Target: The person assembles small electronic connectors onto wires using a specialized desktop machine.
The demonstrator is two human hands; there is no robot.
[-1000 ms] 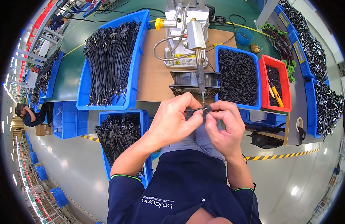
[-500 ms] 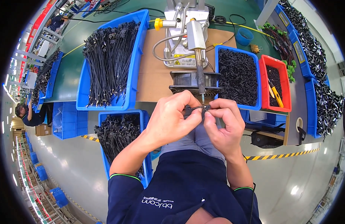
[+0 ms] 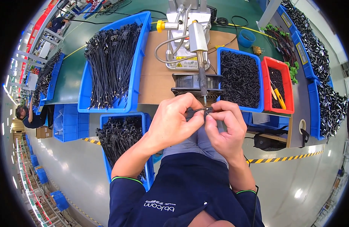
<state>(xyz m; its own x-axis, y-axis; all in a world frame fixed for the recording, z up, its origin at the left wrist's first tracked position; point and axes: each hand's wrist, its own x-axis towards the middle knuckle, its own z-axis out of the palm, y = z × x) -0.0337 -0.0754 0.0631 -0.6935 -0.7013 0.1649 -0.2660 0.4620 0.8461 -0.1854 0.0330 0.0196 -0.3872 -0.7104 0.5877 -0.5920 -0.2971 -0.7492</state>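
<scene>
My left hand (image 3: pixel 172 121) pinches a thin black cable (image 3: pixel 194 110) between thumb and forefinger, just below the hot metal tip of a stand-mounted soldering iron (image 3: pixel 202 77). Opposite it, my right hand (image 3: pixel 229 130) is closed on a small black piece (image 3: pixel 209 109) that meets the cable's end. The tip points down at the spot where the two meet, and I cannot tell whether it touches. Fingers partly hide both parts. A dark spool-shaped object (image 3: pixel 186 80) stands behind the iron's barrel, close to my fingertips.
Left of the iron, a blue bin (image 3: pixel 138 64) holds black cables; another blue bin (image 3: pixel 148 151) sits lower. To the right are a blue bin of small black sleeves (image 3: pixel 240 73) and a red bin (image 3: pixel 288 81) with a yellow-handled tool (image 3: pixel 280 99). A metal stand (image 3: pixel 187 60) carries the iron.
Both hands stay under the iron's tip. My right thumb and fingers have shifted very slightly around the small black piece.
</scene>
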